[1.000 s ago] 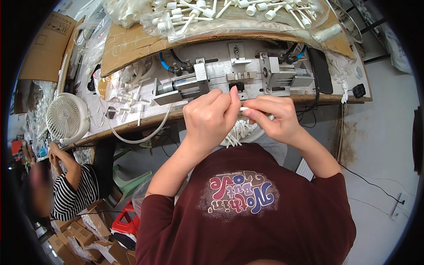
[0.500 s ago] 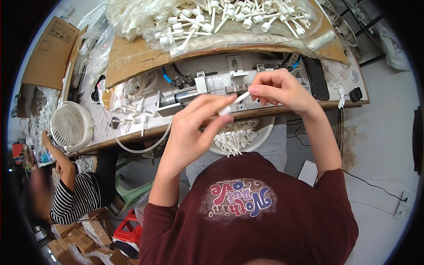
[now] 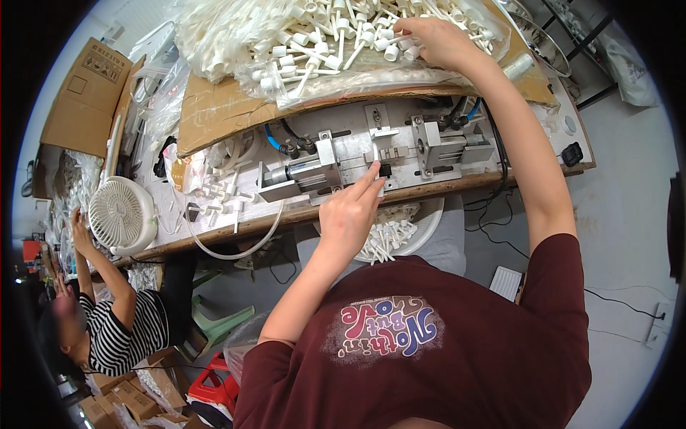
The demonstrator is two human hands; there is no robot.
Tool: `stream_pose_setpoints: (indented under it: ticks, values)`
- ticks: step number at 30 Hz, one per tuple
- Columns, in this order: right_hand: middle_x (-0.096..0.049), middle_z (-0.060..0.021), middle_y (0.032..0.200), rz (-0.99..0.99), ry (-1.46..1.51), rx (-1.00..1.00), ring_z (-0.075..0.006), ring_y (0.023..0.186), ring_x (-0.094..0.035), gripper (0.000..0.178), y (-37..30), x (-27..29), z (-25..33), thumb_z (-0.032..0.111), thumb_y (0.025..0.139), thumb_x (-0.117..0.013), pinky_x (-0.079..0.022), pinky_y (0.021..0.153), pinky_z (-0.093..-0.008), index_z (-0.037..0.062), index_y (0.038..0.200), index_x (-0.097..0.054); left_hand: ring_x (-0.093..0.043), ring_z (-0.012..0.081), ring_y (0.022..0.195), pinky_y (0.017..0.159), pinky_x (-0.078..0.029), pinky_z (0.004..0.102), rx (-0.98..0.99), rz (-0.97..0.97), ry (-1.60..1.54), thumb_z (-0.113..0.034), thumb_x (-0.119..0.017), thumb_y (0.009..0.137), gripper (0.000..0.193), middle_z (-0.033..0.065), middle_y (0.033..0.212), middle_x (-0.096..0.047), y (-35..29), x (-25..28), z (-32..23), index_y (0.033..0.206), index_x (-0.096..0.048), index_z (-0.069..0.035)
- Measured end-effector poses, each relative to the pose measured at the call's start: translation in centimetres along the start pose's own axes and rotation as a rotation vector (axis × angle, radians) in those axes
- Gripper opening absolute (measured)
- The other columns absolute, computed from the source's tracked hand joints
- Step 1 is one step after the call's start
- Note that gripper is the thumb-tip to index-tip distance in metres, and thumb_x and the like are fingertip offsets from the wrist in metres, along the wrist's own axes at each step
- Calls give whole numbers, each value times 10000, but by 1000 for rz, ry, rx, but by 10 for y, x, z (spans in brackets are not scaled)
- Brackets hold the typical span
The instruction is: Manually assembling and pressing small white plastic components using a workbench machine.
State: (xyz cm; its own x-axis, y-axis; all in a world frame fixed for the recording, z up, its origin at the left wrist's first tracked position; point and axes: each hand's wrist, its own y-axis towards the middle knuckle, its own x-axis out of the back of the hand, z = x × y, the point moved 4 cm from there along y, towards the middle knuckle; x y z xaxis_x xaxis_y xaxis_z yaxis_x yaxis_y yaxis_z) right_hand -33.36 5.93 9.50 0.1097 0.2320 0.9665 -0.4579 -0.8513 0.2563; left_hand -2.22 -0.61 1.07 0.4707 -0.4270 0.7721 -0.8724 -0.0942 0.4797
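Two bare hands are shown at work over a long wooden workbench (image 3: 500, 179) that spans the frame from nine to three o'clock. At twelve o'clock, a large heap of white plastic pump parts (image 3: 300, 43) is seen in clear plastic on brown cardboard (image 3: 214, 107). At the bench centre, a metal press fixture (image 3: 386, 154) with blue air hoses is mounted. At nine o'clock, a small white fan (image 3: 121, 214) is stood on the bench end, near a seated person in a striped top (image 3: 121, 329). Just below the bench edge, a white bowl (image 3: 421, 229) of small white parts is held in the lap. The right hand (image 3: 436, 39) is extended to one o'clock, its fingers curled into the heap; whether a part is grasped cannot be told. The left hand (image 3: 350, 214) is raised at the centre, a thin white tube (image 3: 376, 159) pinched at its fingertips and set upright against the fixture.
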Motion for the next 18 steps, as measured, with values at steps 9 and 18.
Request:
stream_pose_setpoints:
  ticks: [9, 18]
  values:
    - [-668, -128, 1155, -4, 73, 84, -317, 1048, -652, 472, 5, 1, 14, 87, 751, -748, -523, 927, -416, 51, 1204, -615, -658, 227, 613, 586, -532, 312, -63, 43, 118, -127, -780, 743, 292, 30, 1253, -679, 13, -12, -2, 1030, -733, -93]
    - [-677, -125, 954, 13, 258, 142, -300, 867, -639, 276, -5, 1, 5, -15, 800, -704, -508, 736, -379, 42, 1059, -628, -661, 248, 569, 562, -542, 322, -31, 81, 90, -140, -785, 736, 264, 51, 1236, -686, 16, -12, -2, 993, -745, -92]
